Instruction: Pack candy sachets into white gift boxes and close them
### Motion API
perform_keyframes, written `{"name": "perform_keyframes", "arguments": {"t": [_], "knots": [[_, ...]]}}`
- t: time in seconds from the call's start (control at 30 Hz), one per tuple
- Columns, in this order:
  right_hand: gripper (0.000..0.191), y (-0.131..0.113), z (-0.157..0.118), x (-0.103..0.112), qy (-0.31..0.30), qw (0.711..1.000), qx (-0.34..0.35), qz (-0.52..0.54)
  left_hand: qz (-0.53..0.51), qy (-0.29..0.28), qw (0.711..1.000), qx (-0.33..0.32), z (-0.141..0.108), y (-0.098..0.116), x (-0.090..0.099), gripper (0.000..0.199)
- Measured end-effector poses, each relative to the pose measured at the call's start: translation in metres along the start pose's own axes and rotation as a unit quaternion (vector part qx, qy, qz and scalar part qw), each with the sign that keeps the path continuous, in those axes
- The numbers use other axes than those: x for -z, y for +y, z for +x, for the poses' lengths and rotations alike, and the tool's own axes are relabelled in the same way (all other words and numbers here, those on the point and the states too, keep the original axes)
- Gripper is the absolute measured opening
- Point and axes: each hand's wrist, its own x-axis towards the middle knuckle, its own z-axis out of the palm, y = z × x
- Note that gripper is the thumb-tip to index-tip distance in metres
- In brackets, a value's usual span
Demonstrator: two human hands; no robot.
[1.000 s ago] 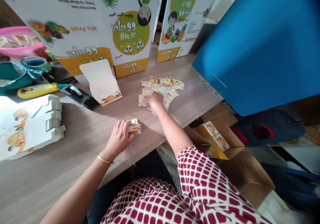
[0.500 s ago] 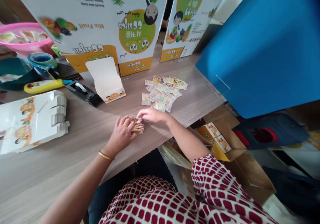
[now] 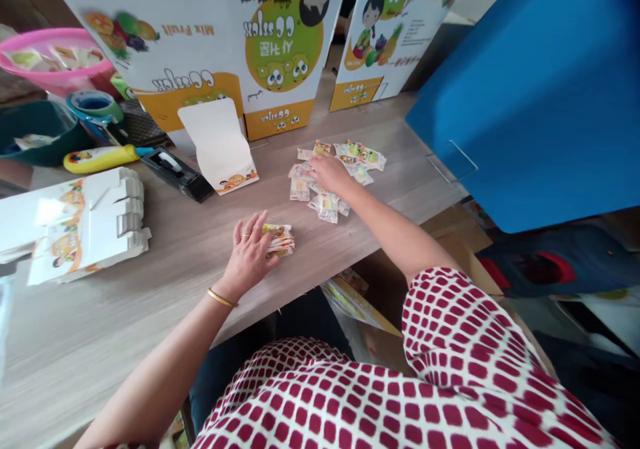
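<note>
A small stack of candy packets (image 3: 281,241) lies near the table's front edge. My left hand (image 3: 249,252) rests against its left side, fingers spread, with the fingertips on the packets. Farther back, my right hand (image 3: 330,174) reaches over the loose pile of packets (image 3: 327,203); its fingertips touch the pile's left part, and what they may pinch is too small to make out. Behind the stack stands an open white display box (image 3: 220,145) with its back flap up.
Flattened white boxes (image 3: 100,219) are stacked at the left. Beside them are a tape dispenser (image 3: 177,174), a yellow-handled tool (image 3: 100,158), a teal bowl (image 3: 37,132) and a pink basket (image 3: 55,75). Large printed cartons (image 3: 200,49) and a blue panel (image 3: 540,102) stand behind and right.
My right hand has left the stack and moved up and right onto the loose pile. My left hand has loosened and spread its fingers beside the stack. The view has shifted slightly.
</note>
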Motion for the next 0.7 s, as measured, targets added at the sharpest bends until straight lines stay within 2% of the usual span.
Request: {"name": "perform_keyframes", "arguments": {"t": [0.07,0.1,0.13,0.2,0.27,0.3,0.37,0.43,0.47,0.5,0.6,0.7], "knots": [[0.026,-0.032,-0.019,-0.003,0.023,1.000,-0.002,0.000,0.026,0.020,0.999,-0.004,0.000,0.003,0.002,0.044],[0.028,-0.050,-0.029,-0.007,0.015,1.000,0.005,0.003,0.034,0.027,0.999,-0.007,0.001,0.004,0.002,0.044],[0.027,-0.066,-0.039,-0.011,-0.009,1.000,0.024,0.012,0.041,0.029,0.999,-0.010,0.001,0.004,0.003,0.043],[0.020,-0.090,-0.054,-0.017,-0.099,0.988,0.099,0.066,0.041,0.019,0.999,-0.022,0.002,0.004,0.003,0.041],[0.018,-0.098,-0.058,-0.020,-0.178,0.961,0.147,0.153,0.025,-0.004,0.999,-0.029,0.003,0.002,0.002,0.041],[0.019,-0.097,-0.055,-0.020,-0.183,0.957,0.126,0.185,0.014,-0.015,0.999,-0.028,0.003,0.000,0.001,0.043],[0.028,-0.089,-0.042,-0.020,-0.127,0.974,-0.002,0.185,-0.003,-0.024,1.000,-0.017,0.002,-0.003,-0.002,0.051],[0.044,-0.081,-0.026,-0.024,-0.053,0.981,-0.151,0.111,-0.014,-0.011,1.000,-0.004,0.001,-0.007,-0.006,0.065],[0.051,-0.079,-0.018,-0.028,-0.033,0.978,-0.195,0.072,-0.017,-0.001,1.000,-0.001,0.001,-0.009,-0.007,0.071],[0.054,-0.077,-0.012,-0.033,-0.027,0.975,-0.218,0.045,-0.020,0.005,1.000,-0.001,0.001,-0.010,-0.009,0.075],[0.037,-0.075,-0.004,-0.044,-0.019,0.972,-0.234,0.025,-0.030,-0.012,0.999,-0.008,0.001,-0.012,-0.009,0.067],[0.036,-0.076,-0.017,-0.046,0.000,0.980,-0.189,0.058,-0.016,-0.028,0.999,-0.009,0.003,-0.010,-0.002,0.055]]}}
